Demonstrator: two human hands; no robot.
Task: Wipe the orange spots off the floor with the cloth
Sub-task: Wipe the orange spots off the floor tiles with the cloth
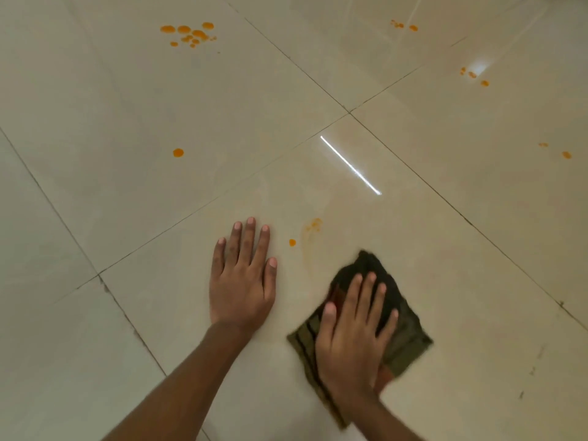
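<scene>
My right hand (351, 332) lies flat, fingers spread, pressing a dark olive striped cloth (404, 338) onto the cream tiled floor (95, 202). My left hand (243, 281) rests palm down on the bare tile to the left of the cloth, holding nothing. Just beyond the cloth is a smeared orange streak (313, 226) and a small orange spot (292, 242). A single orange spot (178, 152) sits farther left. A cluster of orange spots (189, 34) lies at the far left.
More small orange spots lie at the far right (404, 25), beside a light glare (472, 74), and at the right edge (565, 155). Dark grout lines cross the glossy tiles. A bright reflected light streak (350, 165) runs across the middle tile.
</scene>
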